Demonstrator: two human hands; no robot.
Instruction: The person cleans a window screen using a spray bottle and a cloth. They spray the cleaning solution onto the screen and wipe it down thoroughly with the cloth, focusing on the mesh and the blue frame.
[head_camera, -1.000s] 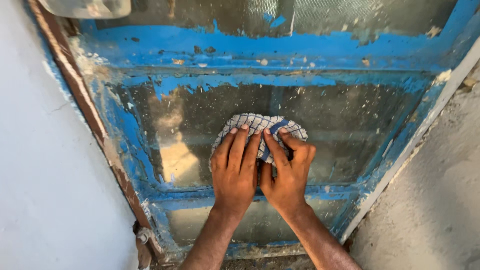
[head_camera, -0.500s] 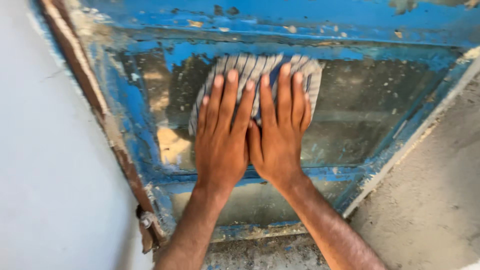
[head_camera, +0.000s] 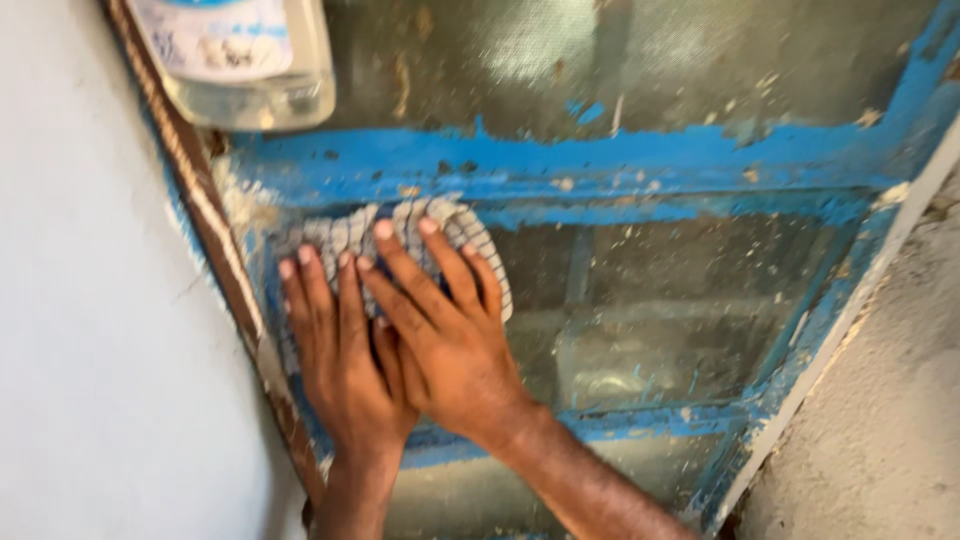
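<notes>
I see my two hands pressed flat on a striped cloth (head_camera: 400, 245). The cloth is white with dark lines. It lies against a dirty glass pane (head_camera: 660, 310) in an old blue window frame (head_camera: 620, 160). The cloth sits at the top left corner of that pane, just under the blue bar across the middle.

My left hand (head_camera: 335, 365) is flat with the fingers straight and spread a little. It covers the left part of the cloth, close to the frame's left side. My right hand (head_camera: 450, 335) is flat too, with long fingers pointing up and to the left. It lies partly over my left hand, and the two touch. Neither hand grips the cloth; both just push on it with open palms.

The blue paint is chipped and has pale spots. A clear plastic bottle (head_camera: 245, 65) with a label shows at the top left, above the bar. A white wall (head_camera: 90, 330) is on the left, and a grey rough wall (head_camera: 880, 420) is on the right.
</notes>
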